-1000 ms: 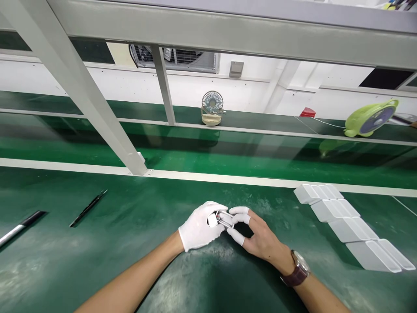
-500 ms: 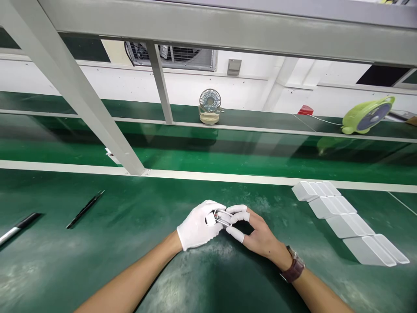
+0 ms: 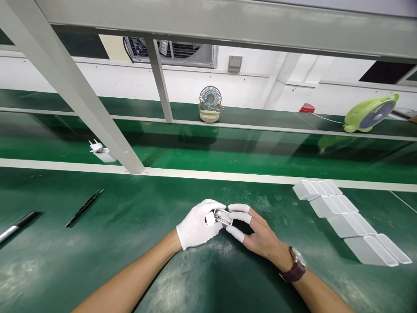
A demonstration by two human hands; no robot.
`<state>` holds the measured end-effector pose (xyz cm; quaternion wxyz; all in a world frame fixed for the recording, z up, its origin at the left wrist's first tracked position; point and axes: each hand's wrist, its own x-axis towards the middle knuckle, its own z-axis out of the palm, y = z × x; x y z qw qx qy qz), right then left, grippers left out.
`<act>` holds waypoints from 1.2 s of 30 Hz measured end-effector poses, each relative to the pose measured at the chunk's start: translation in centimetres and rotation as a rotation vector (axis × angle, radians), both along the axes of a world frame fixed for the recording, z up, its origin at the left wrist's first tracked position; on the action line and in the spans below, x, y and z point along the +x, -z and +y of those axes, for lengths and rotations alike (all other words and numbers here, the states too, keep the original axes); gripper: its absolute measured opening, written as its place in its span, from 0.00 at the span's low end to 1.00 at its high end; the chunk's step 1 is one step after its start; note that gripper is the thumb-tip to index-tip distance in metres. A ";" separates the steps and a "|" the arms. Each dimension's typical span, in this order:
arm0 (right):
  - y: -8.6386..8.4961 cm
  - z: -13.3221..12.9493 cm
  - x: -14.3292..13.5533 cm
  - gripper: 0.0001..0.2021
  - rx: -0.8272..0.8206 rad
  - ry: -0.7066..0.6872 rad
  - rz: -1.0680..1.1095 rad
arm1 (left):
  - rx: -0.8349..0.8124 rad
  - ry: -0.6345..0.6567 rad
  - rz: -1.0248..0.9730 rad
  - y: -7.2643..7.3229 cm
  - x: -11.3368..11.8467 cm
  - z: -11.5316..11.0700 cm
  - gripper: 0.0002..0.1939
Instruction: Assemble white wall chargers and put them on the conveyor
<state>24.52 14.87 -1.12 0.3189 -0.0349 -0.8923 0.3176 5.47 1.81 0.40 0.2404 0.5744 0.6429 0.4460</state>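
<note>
A small white device with an open side and tiny parts inside [image 3: 224, 217] is held over the green table. My left hand [image 3: 198, 224], in a white glove, is wrapped round its left end. White finger covers sit on the fingertips of my right hand [image 3: 256, 226]; those fingertips touch the right end of the device, thumb below and fingers above. The fingers of my right hand are curved round that end. Part of the device is hidden by my left fingers.
White bins [image 3: 350, 224] stand in a stepped row at the right. Black tweezers [image 3: 84, 208] and a black-and-silver pen-like tool [image 3: 19, 227] lie left. Behind a grey frame post [image 3: 87, 95], white plug-like pieces [image 3: 101, 151] move on a green belt.
The white plug-like pieces beyond the post have come further into view, shifted left. The fingers of my right hand have lifted and spread slightly. The view has tilted a little.
</note>
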 end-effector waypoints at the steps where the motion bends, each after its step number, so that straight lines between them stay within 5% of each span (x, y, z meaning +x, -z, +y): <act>1: 0.0 0.0 0.0 0.19 0.017 0.003 0.002 | 0.002 0.001 0.000 0.0 0.0 0.0 0.19; 16: 0.7 -0.2 -0.6 0.27 0.194 -0.038 0.045 | -0.027 0.007 0.018 -0.3 0.1 0.1 0.15; 36: -0.2 -0.8 -0.8 0.24 -0.039 -0.053 -0.043 | -0.051 -0.033 0.017 -0.6 0.3 0.1 0.16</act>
